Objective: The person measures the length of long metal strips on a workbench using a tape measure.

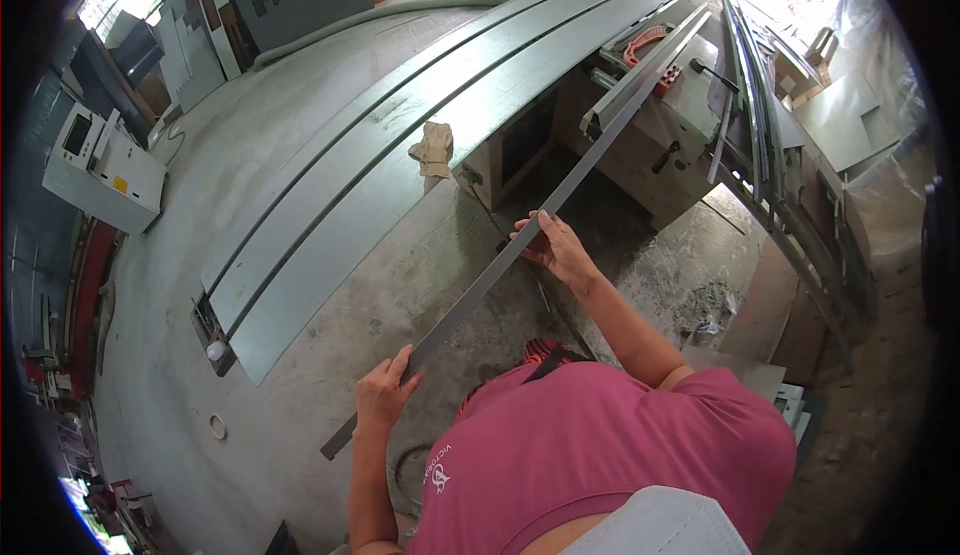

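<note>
Across the scene spreads a grey concrete floor (310, 345), and over it a long, pale metallic desk (480, 95) with two dark grooves reaches from the near left towards the far right. Right of it stands a boxy grey machine (625, 160). A narrow dark grey strip (470, 300) slants from the near left to the far right, its upper stretch passing over the machine; whether its far end rests on anything, I cannot tell. A white control box (105, 175) is at far left. The left hand (382, 392) has its fingers closed round the strip close to its near end; the right hand (556, 250) holds it farther along, thumb on top, fingers curled beneath. A crumpled tan glove-like piece (433, 150) lies on the desk, and a small ring (217, 427) on the floor at near left.
</note>
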A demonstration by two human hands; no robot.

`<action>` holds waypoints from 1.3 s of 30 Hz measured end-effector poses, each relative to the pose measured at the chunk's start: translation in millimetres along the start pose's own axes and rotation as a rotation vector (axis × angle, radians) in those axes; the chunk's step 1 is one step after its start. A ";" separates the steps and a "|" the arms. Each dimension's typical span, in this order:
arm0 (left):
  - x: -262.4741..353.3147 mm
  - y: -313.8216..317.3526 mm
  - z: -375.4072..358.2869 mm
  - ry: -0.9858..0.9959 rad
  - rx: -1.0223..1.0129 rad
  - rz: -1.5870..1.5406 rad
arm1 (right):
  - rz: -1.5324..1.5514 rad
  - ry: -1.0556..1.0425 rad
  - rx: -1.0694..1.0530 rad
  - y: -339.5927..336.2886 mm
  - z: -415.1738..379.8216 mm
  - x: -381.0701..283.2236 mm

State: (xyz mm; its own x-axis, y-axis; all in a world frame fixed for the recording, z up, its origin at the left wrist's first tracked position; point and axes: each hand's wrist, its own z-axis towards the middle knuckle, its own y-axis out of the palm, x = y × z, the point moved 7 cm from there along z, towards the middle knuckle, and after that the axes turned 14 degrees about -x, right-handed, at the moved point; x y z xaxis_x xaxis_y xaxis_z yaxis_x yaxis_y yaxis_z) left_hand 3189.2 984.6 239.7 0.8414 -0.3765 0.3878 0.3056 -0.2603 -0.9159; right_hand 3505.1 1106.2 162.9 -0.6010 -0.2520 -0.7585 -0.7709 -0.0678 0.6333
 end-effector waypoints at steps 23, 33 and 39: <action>17.9 -1.7 44.2 -0.035 -0.028 0.009 | -1.966 -0.129 -0.944 132.6 0.5 24.6; 16.5 -56.6 26.1 -0.228 0.357 -0.026 | -1.995 -0.467 -0.791 91.4 9.8 -10.4; -89.2 -8.0 -163.5 -0.949 0.937 -0.295 | -1.964 -0.548 -0.773 75.3 19.3 -25.4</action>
State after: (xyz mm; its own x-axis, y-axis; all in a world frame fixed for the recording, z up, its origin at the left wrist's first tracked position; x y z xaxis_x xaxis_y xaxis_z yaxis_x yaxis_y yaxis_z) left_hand 3038.8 874.9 229.3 0.5566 0.4362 0.7070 0.3907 0.6136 -0.6862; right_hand 3458.2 1126.1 226.9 0.5370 0.8188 -0.2031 -0.1768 -0.1262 -0.9761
